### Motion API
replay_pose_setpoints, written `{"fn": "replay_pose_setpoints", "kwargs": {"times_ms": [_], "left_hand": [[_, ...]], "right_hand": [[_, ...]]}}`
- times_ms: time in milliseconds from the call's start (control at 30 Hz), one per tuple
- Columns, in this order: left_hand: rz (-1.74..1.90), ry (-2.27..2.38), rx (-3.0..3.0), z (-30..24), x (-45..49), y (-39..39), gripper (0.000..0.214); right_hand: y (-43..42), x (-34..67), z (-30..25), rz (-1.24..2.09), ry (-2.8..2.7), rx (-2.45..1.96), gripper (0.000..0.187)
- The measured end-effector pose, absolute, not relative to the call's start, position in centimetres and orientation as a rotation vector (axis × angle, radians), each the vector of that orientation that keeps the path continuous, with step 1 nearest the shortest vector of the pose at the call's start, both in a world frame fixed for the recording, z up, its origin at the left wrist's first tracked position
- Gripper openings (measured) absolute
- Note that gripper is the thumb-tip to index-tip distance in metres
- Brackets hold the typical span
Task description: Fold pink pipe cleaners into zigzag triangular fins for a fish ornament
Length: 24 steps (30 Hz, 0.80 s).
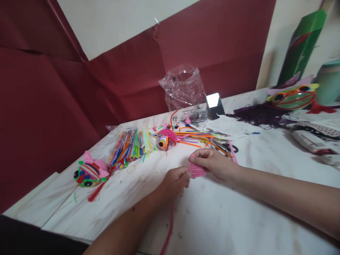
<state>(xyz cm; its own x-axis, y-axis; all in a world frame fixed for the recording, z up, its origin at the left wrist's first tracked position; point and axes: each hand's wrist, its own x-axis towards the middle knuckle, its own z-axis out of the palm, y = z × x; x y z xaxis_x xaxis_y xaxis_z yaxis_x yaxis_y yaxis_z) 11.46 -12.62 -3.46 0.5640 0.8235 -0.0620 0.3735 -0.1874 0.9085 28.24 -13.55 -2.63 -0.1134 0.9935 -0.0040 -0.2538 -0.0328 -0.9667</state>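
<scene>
Between my two hands is a small pink fuzzy piece [197,170] that looks made of pipe cleaner laid side by side. My right hand [208,161] pinches its upper edge. My left hand [176,180] has its fingers closed at the piece's left edge, and a long pink pipe cleaner [170,226] hangs down below that hand. Just beyond my hands lies a round fish figure [166,139] with a pink top and a ringed eye. Scissors [231,147] lie partly hidden behind my right hand.
Bundled coloured pipe cleaners [132,147] and a finished-looking fish figure [90,171] lie at left. A clear plastic bag [184,88] and a phone [215,106] stand by the wall. Dark purple threads [257,115], another figure [293,97] and a glue gun [309,141] are at right.
</scene>
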Motion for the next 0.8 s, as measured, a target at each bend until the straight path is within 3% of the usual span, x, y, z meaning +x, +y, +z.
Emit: {"fn": "replay_pose_setpoints", "kwargs": {"times_ms": [233, 800], "left_hand": [[0.759, 0.91, 1.523, -3.06, 11.69, -12.18, 0.026], [0.762, 0.795, 1.24, -3.65, 12.12, -12.35, 0.019]], "right_hand": [[-13.03, 28.7, -2.38, 1.293, -1.032, -1.045, 0.031], [-13.26, 28.37, -2.94, 1.256, -1.009, -0.926, 0.028]]}}
